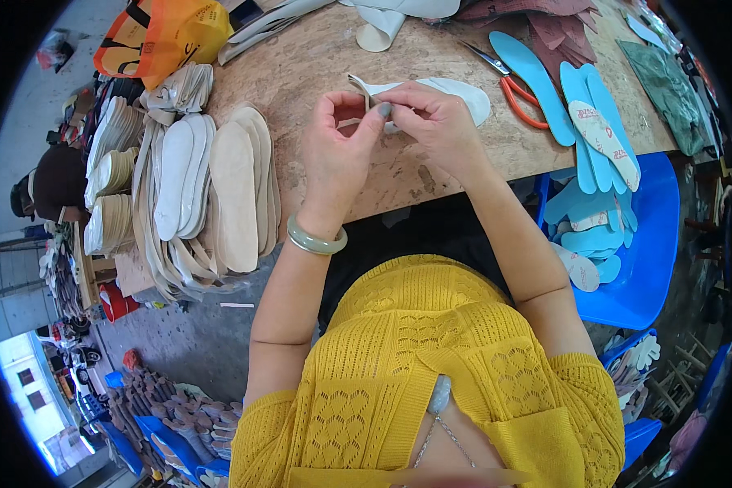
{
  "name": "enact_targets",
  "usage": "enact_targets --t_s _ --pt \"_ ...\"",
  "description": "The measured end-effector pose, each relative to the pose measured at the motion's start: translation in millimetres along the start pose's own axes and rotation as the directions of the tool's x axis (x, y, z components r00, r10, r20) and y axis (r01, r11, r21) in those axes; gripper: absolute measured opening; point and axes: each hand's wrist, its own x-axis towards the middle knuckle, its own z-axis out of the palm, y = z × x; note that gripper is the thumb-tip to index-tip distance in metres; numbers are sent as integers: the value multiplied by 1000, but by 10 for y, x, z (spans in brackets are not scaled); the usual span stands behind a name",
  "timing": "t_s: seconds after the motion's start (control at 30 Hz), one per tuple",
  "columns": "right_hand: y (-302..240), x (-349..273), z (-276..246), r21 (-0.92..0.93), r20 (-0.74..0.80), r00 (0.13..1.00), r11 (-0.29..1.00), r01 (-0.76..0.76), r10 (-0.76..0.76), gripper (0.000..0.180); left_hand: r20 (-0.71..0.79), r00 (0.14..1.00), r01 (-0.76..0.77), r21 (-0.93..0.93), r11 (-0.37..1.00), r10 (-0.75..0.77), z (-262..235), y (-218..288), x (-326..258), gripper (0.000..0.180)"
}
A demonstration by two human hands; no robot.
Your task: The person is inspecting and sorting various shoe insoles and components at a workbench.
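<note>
Head view: your left hand (337, 150) and right hand (435, 122) meet over the wooden table (301, 65), near the middle of its near edge. Both pinch the same white insole (451, 93); the left fingertips grip a folded or peeled end of it, and the right thumb and forefinger close on it just beside them.

Orientation: the insole's long axis runs roughly along the near edge. Its rounded end points to your right, toward the red-handled scissors (508, 81), and rests on the table; the pinched end is lifted slightly.

Risks, as a judgement:
- Both grips sit at one end. An uneven pull could crease or tear the thin layer there.
- The free end lies flat and unsupported. A tug may drag it toward the scissors, which lie near it.
- Blue insoles (581, 122) overhang the right edge of the table above a blue chair (655, 244). A sweep of your right elbow could knock them off.
- Beige insole stacks (220, 187) crowd the left edge and lean past it.
</note>
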Motion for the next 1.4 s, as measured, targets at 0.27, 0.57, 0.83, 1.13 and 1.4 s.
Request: enact_targets --t_s 0.27,0.57,0.83,1.13,1.4 --pt "138 260 -578 836 -221 905 548 -16 363 26 19 956 280 -347 895 -291 -272 -252 548 19" --pt "92 116 -2049 853 -340 940 411 320 -28 30 -214 910 348 -67 935 -354 -955 -1002 1248 25" --pt "-690 127 -1987 563 -466 881 797 220 87 29 -6 934 -306 502 809 357 -169 -155 982 60" --pt "-950 127 -1140 254 -262 965 966 41 28 22 324 884 -168 -450 877 336 880 624 658 42" --pt "-814 128 -727 -248 -368 902 959 137 -224 19 202 944 -173 -364 915 259 726 721 486 25"
